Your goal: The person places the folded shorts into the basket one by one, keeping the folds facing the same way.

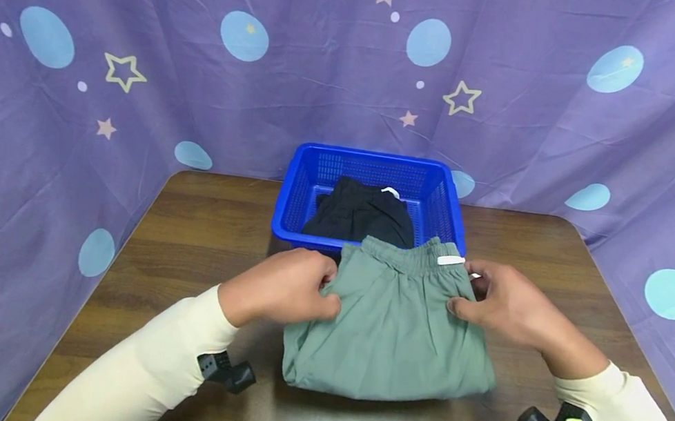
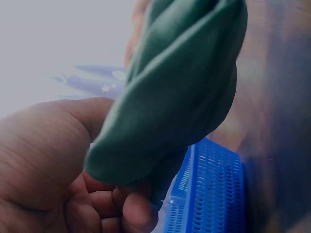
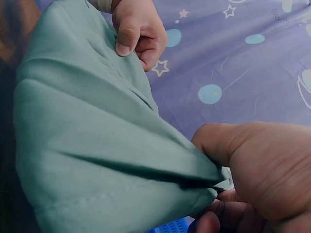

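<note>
Folded green shorts [image 1: 393, 328] with a gathered waistband and a small white tag hang between both hands, in front of the basket. My left hand [image 1: 288, 287] pinches their left side between thumb and fingers. On the opposite side, my right hand [image 1: 504, 304] pinches the edge just below the tag. The left wrist view has the green cloth [image 2: 170, 97] running between thumb and curled fingers. In the right wrist view the shorts [image 3: 97, 126] stretch from one hand to the other. Their top edge overlaps the basket's near rim in the head view.
A blue plastic basket [image 1: 291, 191] with perforated walls stands at the back of the brown wooden table [image 1: 211, 224]. Folded black shorts [image 1: 362, 210] with a white tag lie inside it. Behind hangs a purple curtain [image 1: 329, 64] printed with stars and blue ovals.
</note>
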Tool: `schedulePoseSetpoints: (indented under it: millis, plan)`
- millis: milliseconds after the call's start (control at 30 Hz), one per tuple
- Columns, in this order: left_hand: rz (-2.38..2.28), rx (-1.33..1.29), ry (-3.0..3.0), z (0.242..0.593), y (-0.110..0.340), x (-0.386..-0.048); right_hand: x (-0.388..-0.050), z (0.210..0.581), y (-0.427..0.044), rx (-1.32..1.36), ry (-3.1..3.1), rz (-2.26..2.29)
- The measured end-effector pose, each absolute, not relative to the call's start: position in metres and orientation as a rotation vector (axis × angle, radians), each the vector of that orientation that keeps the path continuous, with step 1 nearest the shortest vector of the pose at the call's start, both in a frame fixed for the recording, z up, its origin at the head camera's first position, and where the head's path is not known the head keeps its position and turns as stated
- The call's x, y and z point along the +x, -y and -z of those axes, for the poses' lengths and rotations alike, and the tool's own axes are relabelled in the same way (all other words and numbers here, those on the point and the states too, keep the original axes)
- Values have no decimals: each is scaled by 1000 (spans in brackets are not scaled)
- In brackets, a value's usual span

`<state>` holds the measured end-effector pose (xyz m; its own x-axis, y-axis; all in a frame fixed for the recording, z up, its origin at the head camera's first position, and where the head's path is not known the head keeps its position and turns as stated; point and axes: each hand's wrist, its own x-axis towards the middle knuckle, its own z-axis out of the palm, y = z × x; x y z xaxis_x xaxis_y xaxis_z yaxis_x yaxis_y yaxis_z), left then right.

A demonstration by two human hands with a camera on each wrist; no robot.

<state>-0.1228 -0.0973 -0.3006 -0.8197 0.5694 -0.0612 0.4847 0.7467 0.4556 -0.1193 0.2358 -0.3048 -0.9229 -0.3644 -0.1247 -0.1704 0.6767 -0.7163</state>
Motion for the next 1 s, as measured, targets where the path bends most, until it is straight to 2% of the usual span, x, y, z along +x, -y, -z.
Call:
schedulePoseSetpoints:
  millis: [1000]
  plan:
    - [-824, 734, -2824, 279, 119, -137, -141, 291, -219, -383, -2772, 1114]
